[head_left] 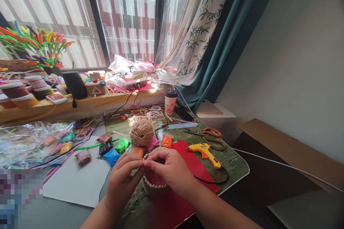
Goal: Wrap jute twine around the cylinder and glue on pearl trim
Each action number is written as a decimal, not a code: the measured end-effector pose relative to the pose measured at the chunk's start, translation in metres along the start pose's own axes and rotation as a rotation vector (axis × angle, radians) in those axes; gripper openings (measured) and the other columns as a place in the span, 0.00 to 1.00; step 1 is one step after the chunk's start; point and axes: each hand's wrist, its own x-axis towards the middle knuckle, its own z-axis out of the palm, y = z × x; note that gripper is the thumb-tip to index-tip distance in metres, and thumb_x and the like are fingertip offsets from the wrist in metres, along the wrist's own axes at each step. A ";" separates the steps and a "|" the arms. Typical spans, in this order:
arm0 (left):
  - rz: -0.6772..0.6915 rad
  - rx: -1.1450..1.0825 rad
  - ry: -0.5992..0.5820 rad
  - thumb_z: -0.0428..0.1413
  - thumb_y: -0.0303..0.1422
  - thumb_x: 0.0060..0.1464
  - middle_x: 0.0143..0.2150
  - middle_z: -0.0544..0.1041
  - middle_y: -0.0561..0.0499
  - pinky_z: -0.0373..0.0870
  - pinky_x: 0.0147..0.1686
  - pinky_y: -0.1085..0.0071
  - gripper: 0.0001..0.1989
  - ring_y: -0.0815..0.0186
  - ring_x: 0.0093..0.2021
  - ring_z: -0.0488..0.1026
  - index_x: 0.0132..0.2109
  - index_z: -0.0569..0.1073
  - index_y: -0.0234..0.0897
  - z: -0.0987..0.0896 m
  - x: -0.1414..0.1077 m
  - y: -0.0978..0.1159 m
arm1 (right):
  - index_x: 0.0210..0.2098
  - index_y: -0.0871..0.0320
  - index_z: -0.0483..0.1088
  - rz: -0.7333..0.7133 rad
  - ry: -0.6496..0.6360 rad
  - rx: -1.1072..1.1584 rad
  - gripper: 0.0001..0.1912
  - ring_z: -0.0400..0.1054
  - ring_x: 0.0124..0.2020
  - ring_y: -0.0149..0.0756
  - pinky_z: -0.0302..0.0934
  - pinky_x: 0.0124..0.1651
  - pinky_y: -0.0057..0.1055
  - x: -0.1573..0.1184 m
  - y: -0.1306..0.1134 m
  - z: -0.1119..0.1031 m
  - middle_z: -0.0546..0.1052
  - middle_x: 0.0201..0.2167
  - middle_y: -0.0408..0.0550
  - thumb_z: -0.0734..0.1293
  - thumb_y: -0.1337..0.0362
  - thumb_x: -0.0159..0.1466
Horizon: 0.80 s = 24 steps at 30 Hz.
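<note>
Both hands meet over a small round pot (154, 188) with a reddish inside and a string of pearl beads (160, 186) along its rim. My left hand (122, 175) is closed, thumb and fingers pinched together at the pot's far left side. Opposite it, my right hand (169, 168) pinches with thumb and forefinger, the fingertips of both hands nearly touching. A few beads show just above the fingertips. Whatever lies between the fingers is too small to make out. A ball of twine (142, 132) and coloured clay packets (123, 145) sit just beyond the hands.
A yellow glue gun (205, 152) lies on a red sheet (185, 154) at the right, its black cord trailing. Orange-handled scissors (211, 132) are behind it. A paper cup (170, 102) stands near the windowsill. At left are a white board (80, 182) and plastic bags (34, 143).
</note>
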 end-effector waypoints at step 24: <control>-0.434 -0.292 0.121 0.68 0.37 0.60 0.34 0.81 0.50 0.78 0.37 0.69 0.06 0.63 0.36 0.79 0.37 0.83 0.42 0.007 -0.006 -0.009 | 0.29 0.54 0.74 -0.126 0.104 0.037 0.06 0.73 0.36 0.37 0.67 0.40 0.33 -0.012 0.014 -0.005 0.78 0.33 0.44 0.74 0.66 0.60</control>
